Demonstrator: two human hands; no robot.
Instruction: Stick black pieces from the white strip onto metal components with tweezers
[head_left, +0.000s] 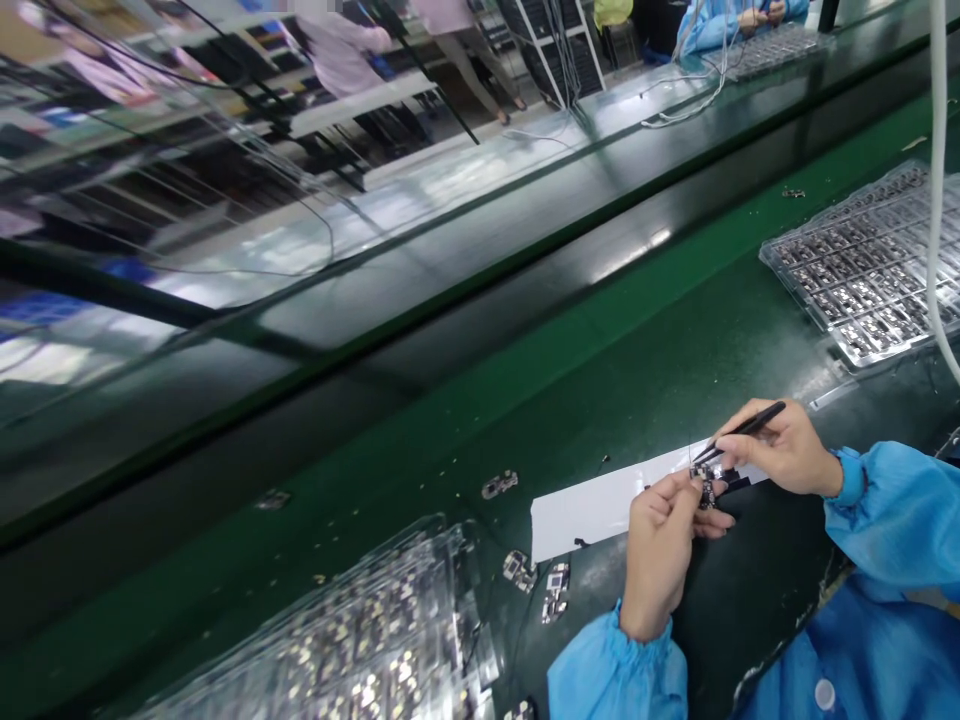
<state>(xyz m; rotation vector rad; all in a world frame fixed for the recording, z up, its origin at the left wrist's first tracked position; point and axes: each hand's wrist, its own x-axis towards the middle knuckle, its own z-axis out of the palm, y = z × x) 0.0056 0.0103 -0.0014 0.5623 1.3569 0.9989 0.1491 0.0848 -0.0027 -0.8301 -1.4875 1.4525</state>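
My left hand [664, 545] pinches a small circuit board [706, 490] between thumb and fingers, above the dark green bench. Black tweezers [752, 420] are gripped in my right hand [793, 450], their tips down at the top edge of that board. Whether the tips hold anything is too small to tell. Under both hands lies a white strip of paper [577, 515] with a few small black pieces on it. Left of the strip, loose circuit boards [519, 570] rest on the bench, one [555, 592] close to the strip's corner and another [499, 485] farther back.
Clear plastic trays full of boards [360, 640] sit at the lower left, more trays [862, 260] at the right. A white cable [937, 200] hangs at the right edge. Beyond the conveyor [465, 270], a co-worker's blue sleeves [705, 30] and other people are visible.
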